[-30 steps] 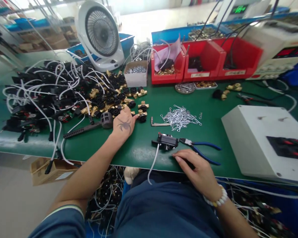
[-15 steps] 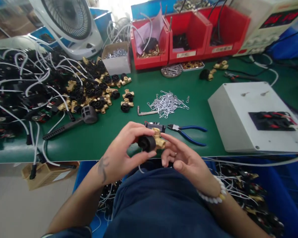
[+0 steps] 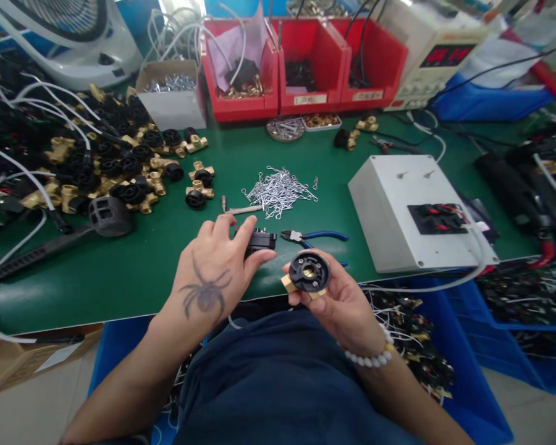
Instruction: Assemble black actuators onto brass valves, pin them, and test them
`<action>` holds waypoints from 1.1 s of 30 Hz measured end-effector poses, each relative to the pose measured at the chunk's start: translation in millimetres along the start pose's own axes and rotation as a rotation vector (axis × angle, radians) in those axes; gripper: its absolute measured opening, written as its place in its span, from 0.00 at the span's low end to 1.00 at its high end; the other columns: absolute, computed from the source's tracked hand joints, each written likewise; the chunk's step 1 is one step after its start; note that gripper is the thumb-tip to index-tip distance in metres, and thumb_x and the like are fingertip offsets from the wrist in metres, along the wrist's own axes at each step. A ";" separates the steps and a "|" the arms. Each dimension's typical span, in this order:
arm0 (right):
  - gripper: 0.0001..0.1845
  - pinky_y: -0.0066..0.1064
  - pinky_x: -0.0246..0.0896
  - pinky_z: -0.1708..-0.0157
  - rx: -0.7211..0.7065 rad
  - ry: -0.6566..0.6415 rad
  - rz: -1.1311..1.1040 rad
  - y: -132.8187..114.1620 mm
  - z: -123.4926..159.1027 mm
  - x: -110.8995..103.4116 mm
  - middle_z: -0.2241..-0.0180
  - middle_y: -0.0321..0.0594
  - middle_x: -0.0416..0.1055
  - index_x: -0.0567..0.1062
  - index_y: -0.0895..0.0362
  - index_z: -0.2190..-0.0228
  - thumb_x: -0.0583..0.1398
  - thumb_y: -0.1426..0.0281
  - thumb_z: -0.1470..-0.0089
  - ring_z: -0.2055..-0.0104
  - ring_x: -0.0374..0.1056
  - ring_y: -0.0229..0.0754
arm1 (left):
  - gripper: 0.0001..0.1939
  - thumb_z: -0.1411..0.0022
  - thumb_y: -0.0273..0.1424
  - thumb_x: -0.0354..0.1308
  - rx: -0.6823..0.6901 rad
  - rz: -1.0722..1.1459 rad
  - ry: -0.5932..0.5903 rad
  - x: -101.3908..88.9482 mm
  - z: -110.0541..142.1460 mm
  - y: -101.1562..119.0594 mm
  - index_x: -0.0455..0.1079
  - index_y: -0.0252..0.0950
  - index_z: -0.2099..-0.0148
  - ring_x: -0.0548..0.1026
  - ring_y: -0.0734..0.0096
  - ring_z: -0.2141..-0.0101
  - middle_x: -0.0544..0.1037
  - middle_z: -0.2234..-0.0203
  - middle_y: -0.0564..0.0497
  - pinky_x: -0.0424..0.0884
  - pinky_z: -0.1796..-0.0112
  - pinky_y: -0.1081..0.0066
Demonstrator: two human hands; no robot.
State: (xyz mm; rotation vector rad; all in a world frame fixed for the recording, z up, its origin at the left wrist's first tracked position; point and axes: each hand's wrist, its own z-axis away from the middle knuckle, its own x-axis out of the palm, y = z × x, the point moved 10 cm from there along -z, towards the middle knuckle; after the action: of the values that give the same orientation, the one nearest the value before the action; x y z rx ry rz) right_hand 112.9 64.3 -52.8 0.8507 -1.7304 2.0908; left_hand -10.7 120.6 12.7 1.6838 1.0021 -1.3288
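My right hand (image 3: 340, 287) is closed around a brass valve with a black round cap (image 3: 309, 272). The cap's open face is turned up, showing screws and a brass centre. My left hand (image 3: 217, 266) is over the table edge with its fingers apart. Its thumb and forefinger lie on either side of a small black rectangular module (image 3: 262, 241); whether they touch it I cannot tell. Blue-handled pliers (image 3: 324, 235) lie just beyond my right hand, partly hidden by it. A heap of metal spring clips (image 3: 282, 191) lies behind the module.
Brass valves with black caps (image 3: 130, 164) and white cables crowd the left, beside a black mallet-like tool (image 3: 109, 217). Red bins (image 3: 245, 108) and a white box of screws (image 3: 173, 105) line the back. A grey switch box (image 3: 384, 216) stands right. Blue crates (image 3: 472, 383) sit below.
The valve has passed from my left hand to my right, and its cap's face now shows. My left hand has moved over to the black module. The view has shifted right.
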 end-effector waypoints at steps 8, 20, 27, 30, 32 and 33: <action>0.24 0.25 0.76 0.62 -0.066 0.009 0.067 -9.3 4.1 1.1 0.60 0.32 0.77 0.76 0.47 0.56 0.75 0.69 0.55 0.65 0.75 0.32 | 0.22 0.35 0.46 0.60 -0.130 0.181 -0.053 29.5 -7.0 -8.5 0.73 0.32 0.51 0.78 0.49 0.61 0.78 0.57 0.38 0.74 0.60 0.56; 0.25 0.28 0.75 0.65 0.038 -0.015 0.087 2.0 9.7 10.6 0.61 0.38 0.79 0.72 0.51 0.52 0.72 0.60 0.48 0.70 0.76 0.35 | 0.28 0.30 0.54 0.49 -0.542 1.833 0.052 57.7 22.9 -24.4 0.68 0.39 0.41 0.77 0.57 0.46 0.79 0.47 0.44 0.78 0.53 0.62; 0.23 0.25 0.72 0.68 0.108 -0.019 0.015 12.1 12.8 11.7 0.62 0.38 0.79 0.74 0.52 0.53 0.72 0.62 0.48 0.70 0.75 0.33 | 0.26 0.27 0.47 0.47 -0.152 1.243 0.246 10.2 30.5 -13.8 0.59 0.43 0.32 0.71 0.57 0.38 0.71 0.37 0.43 0.74 0.42 0.58; 0.24 0.26 0.71 0.71 0.114 0.019 0.002 13.0 10.7 8.2 0.64 0.39 0.78 0.75 0.54 0.56 0.72 0.57 0.50 0.73 0.71 0.33 | 0.30 0.30 0.45 0.54 -0.046 1.092 0.337 -10.1 39.9 -4.9 0.55 0.43 0.31 0.69 0.54 0.36 0.69 0.37 0.41 0.73 0.40 0.55; 0.24 0.26 0.69 0.73 0.114 0.046 -0.017 12.6 9.0 6.1 0.67 0.37 0.76 0.75 0.55 0.59 0.73 0.55 0.52 0.75 0.68 0.32 | 0.33 0.32 0.44 0.57 -0.005 1.040 0.355 -16.8 43.5 1.7 0.52 0.43 0.30 0.68 0.53 0.35 0.67 0.36 0.40 0.74 0.41 0.54; 0.24 0.25 0.68 0.74 0.115 0.059 -0.027 12.3 8.5 4.9 0.68 0.37 0.75 0.76 0.55 0.60 0.73 0.54 0.53 0.76 0.67 0.32 | 0.35 0.33 0.43 0.59 0.012 1.026 0.364 -19.0 44.6 4.5 0.51 0.44 0.30 0.68 0.52 0.35 0.67 0.36 0.40 0.74 0.41 0.53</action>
State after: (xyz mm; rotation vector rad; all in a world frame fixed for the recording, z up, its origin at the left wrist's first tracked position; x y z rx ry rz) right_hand 104.2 52.6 -58.7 0.8297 -1.5732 2.1926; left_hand -26.8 76.1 23.9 2.0438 0.1835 -0.3587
